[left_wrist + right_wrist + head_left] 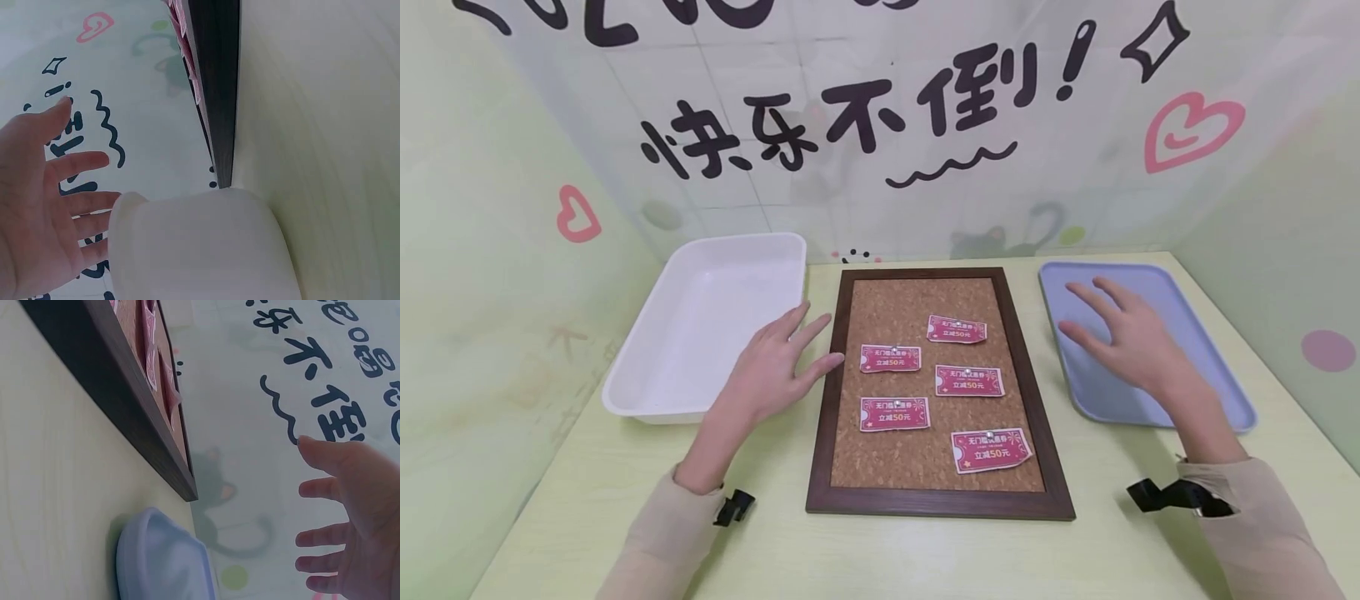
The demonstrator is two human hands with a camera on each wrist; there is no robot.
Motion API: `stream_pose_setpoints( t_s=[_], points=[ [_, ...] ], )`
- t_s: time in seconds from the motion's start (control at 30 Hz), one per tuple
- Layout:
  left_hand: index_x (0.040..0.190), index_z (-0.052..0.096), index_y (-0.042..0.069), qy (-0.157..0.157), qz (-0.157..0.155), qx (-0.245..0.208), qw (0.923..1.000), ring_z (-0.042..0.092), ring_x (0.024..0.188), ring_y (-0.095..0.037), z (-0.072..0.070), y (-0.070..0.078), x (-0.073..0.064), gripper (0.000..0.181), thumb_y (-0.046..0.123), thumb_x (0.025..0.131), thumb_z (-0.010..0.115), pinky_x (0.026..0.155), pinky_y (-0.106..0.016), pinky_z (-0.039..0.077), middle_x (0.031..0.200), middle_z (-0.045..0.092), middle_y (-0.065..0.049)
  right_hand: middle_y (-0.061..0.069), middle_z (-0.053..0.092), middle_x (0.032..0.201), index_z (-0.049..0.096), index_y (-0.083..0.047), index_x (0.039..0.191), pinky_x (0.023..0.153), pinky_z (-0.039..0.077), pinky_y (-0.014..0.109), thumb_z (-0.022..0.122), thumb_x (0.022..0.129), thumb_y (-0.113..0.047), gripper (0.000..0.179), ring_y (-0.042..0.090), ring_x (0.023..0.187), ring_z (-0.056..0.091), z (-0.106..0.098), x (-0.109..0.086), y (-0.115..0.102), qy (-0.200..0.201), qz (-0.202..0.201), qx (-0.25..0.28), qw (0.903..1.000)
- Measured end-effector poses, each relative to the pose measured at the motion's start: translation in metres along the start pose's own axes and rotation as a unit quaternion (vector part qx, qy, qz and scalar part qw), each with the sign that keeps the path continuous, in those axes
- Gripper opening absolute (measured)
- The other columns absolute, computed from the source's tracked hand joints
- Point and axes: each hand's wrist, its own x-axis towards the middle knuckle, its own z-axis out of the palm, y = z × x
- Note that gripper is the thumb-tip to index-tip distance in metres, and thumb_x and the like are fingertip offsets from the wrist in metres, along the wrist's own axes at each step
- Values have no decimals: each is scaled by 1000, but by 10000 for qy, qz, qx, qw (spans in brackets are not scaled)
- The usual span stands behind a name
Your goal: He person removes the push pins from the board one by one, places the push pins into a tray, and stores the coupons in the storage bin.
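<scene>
Beige sleeves [658, 533] up front; L grip [778, 362] & R grip [1123, 342], both spread, part-block white tub [715, 292] & blue tray [1090, 387] resp.; corkboard [887, 308] w/ 5 coupons [895, 414] btwn, on desk [775, 550].

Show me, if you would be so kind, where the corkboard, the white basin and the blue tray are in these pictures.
Corkboard [895, 462]: head view, on bare cork toward the lower left.
White basin [715, 321]: head view, on its bare inside.
Blue tray [1101, 392]: head view, on its bare lower-left surface.
</scene>
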Motion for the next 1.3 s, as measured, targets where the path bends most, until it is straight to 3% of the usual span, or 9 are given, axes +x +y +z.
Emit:
stream_pose_setpoints(
  t_s=[0.43, 0.67, 0.93, 1.1, 1.3],
  points=[
    [147, 51, 8, -71, 200, -544, 9983, 52, 129, -44, 11, 22, 2, 67, 54, 98, 57, 106, -56, 42, 147, 50, -21, 32, 39, 149, 47, -7, 149, 102, 30, 73, 65, 99, -35, 61, 56, 134, 36, 10, 0, -21, -220, -325, 387, 9985],
    [147, 50, 7, -302, 206, -903, 9952, 49, 133, -37, 17, 34, 5, 68, 55, 99, 55, 108, -52, 41, 145, 52, -16, 27, 46, 145, 52, -8, 146, 100, 36, 69, 68, 98, -31, 56, 52, 131, 43, 20, 0, -30, -168, -686, 468, 9964],
    [148, 49, 8, -568, 426, -1091, 9915, 55, 128, -33, 26, 48, 10, 65, 51, 100, 57, 107, -48, 44, 142, 55, -15, 19, 51, 143, 52, -10, 146, 102, 40, 63, 67, 99, -30, 54, 44, 126, 52, 31, -2, -45, -399, -834, 593, 9939],
    [149, 48, 11, -775, 371, -1307, 9877, 51, 133, -31, 31, 58, 11, 65, 52, 100, 56, 107, -48, 43, 145, 53, -12, 19, 54, 141, 52, -9, 145, 103, 40, 61, 69, 98, -27, 54, 43, 129, 51, 36, -5, -52, -549, -931, 708, 9916],
    [148, 50, 9, -1013, 370, -1573, 9816, 50, 134, -30, 35, 72, 12, 66, 54, 100, 55, 108, -46, 42, 147, 51, -12, 17, 61, 133, 57, -4, 140, 93, 50, 55, 71, 96, -16, 48, 38, 118, 60, 44, -8, -59, -631, -1371, 745, 9857]
  ],
)
